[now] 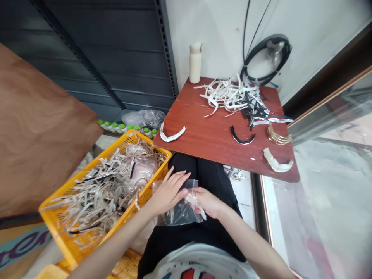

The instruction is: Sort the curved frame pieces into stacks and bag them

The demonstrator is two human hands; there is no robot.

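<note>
Strips [196,205], white, slant across the clear bag [183,217]'s right side, upper end by my left hand [169,193]'s thumb; my right hand [209,202], nearer, grasps them. Left grip: I cannot tell.

At your 12 o'clock stood a plain white wall [217,42], bare but for the black cables and coil [266,58] against it. Dark gray panels [116,46] with slotted uprights [166,48] filled your 11 o'clock, and a brown board [37,131] leaned in at 10. The reddish-brown table [200,126] lay at 1. Toward 3, you had a reflective glass pane [328,186] with a dark frame; pale floor tiles [245,195] showed below the table. Soft light fell evenly.
</note>
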